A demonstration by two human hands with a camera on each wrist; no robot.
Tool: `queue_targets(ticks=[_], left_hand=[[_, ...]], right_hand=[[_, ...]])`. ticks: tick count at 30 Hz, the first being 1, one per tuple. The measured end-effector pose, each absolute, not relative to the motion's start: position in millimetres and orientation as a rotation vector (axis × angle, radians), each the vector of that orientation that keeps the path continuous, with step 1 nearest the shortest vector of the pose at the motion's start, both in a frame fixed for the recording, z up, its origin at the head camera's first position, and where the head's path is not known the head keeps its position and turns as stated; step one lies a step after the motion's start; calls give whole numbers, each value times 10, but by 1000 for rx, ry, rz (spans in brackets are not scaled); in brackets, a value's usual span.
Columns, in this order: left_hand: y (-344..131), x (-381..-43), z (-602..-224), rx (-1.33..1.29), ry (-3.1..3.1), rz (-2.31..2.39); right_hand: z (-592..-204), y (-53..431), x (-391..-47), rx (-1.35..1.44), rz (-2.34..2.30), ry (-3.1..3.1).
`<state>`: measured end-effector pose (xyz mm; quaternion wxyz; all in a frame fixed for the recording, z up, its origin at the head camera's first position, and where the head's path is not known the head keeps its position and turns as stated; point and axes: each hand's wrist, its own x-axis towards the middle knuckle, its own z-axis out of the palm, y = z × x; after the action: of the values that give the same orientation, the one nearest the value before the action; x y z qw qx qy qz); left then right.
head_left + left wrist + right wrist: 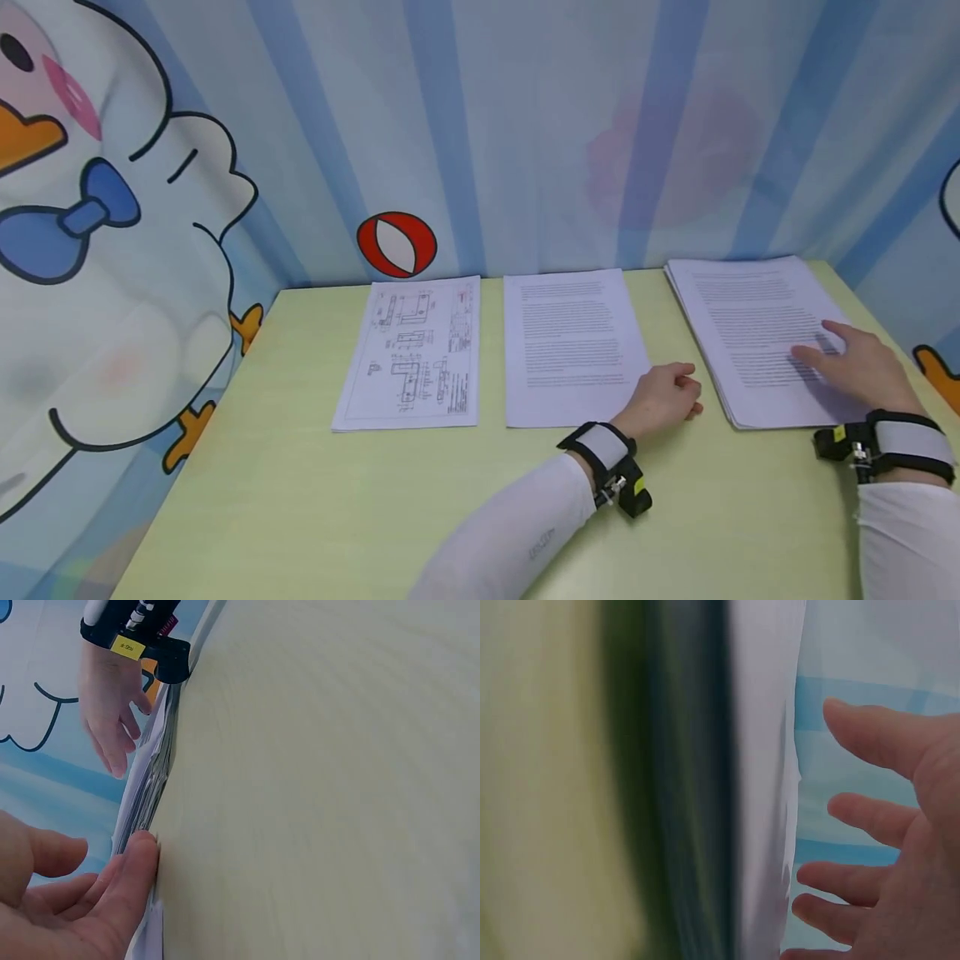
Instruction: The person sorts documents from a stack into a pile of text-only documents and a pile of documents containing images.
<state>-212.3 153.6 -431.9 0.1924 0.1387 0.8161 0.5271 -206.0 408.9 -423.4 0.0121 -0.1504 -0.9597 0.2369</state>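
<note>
At the right of the table lies a thick stack of printed paper point(738, 304), its top sheet covered in lines of text. My right hand point(862, 367) is over the right part of this stack, fingers spread and nothing gripped; the right wrist view shows the fingers apart above the sheets. My left hand point(660, 398) is beside the lower right corner of a text sheet point(562, 333) in the middle, its fingers loosely bent and holding nothing. In the left wrist view the stack's edges point(154, 769) show beyond the left fingers point(135, 877).
A sheet with technical drawings point(408, 358) lies left of the text sheet. The pale yellow table point(300, 500) ends at a blue striped backdrop point(517, 167) with a cartoon bird at left. Each wrist wears a strapped camera.
</note>
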Motion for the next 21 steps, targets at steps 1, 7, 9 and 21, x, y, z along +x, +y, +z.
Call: queue_targets(ticks=[1, 7, 9, 21], left_hand=[[1557, -2122, -4323, 361, 2261, 1504], [1664, -2127, -4354, 273, 2144, 1589], [1695, -2121, -4364, 254, 2093, 1619], [1811, -2129, -4394, 120, 1956, 1739]], right_hand=[[-4239, 4100, -2055, -489, 744, -2995], [-4290, 4174, -2044, -547, 731, -3017], [-4305, 4188, -2041, -567, 734, -3020], [-4261, 4176, -2002, -594, 800, -3022]])
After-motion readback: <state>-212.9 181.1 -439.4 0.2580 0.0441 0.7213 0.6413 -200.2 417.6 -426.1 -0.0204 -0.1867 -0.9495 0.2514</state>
